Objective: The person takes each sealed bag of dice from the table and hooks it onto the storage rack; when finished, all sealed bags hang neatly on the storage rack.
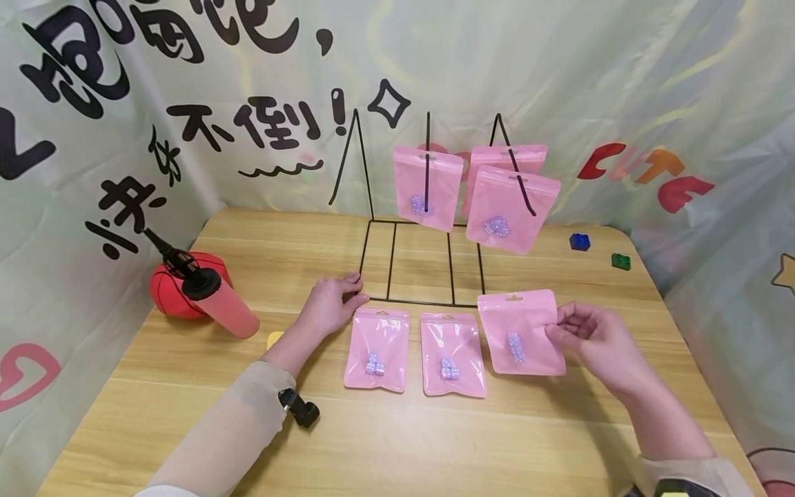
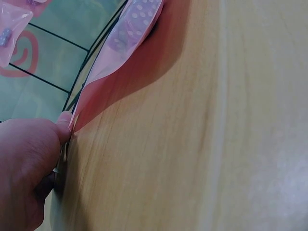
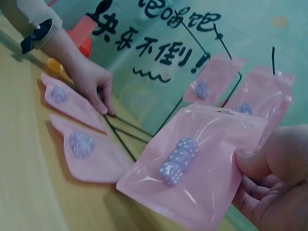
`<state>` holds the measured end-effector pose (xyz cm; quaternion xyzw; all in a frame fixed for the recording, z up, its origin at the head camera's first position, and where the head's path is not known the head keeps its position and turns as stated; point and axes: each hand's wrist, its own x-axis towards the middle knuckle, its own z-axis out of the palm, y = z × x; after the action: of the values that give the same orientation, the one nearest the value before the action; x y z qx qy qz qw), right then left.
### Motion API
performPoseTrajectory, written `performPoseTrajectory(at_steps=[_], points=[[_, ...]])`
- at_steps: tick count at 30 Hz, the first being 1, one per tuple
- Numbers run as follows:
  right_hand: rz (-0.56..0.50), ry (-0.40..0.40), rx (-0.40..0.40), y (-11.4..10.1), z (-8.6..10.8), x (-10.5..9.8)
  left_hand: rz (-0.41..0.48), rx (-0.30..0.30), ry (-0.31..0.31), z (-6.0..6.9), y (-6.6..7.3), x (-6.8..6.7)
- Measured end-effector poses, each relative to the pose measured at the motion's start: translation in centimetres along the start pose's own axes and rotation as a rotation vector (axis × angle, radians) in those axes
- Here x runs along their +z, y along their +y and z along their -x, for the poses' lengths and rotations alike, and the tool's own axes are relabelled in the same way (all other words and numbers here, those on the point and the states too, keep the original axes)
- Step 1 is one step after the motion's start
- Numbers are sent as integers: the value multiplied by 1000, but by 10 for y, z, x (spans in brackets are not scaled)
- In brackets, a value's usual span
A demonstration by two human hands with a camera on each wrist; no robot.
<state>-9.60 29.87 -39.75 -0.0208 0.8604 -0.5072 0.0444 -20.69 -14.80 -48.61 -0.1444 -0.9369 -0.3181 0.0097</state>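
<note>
My right hand (image 1: 596,342) (image 3: 284,178) pinches the right edge of a pink zip bag (image 1: 537,324) (image 3: 211,149) with dotted lilac dice inside, raised above the table. My left hand (image 1: 332,304) (image 2: 29,163) (image 3: 89,79) grips the front left corner of the black wire rack (image 1: 416,301) between thumb and fingers. Two similar bags (image 1: 377,338) (image 1: 453,342) lie flat before the rack. From the middle hook hangs one bag (image 1: 435,176); on the right hook hang two, the front one (image 1: 534,197) partly covering the other (image 1: 484,157). The left hook (image 1: 345,152) holds no bag.
At the left, a pink tumbler (image 1: 230,310) with a black lid leans by a red round object (image 1: 174,293). A yellow object (image 1: 274,338) lies beside my left forearm. Blue (image 1: 580,241) and green (image 1: 621,261) bricks sit at the back right. Printed fabric (image 1: 279,69) stands behind the table.
</note>
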Motion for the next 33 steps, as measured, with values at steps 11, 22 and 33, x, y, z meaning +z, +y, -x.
performPoseTrajectory(at_steps=[11, 22, 33], points=[[-81, 100, -161, -45, -12, 18, 9, -22, -7, -1, 1, 0], [-238, 91, -254, -83, -30, 38, 6, -15, -1, 0, -1, -1], [-324, 63, -340, -111, -48, 58, -1, -3, -1, 1, 1, 0]])
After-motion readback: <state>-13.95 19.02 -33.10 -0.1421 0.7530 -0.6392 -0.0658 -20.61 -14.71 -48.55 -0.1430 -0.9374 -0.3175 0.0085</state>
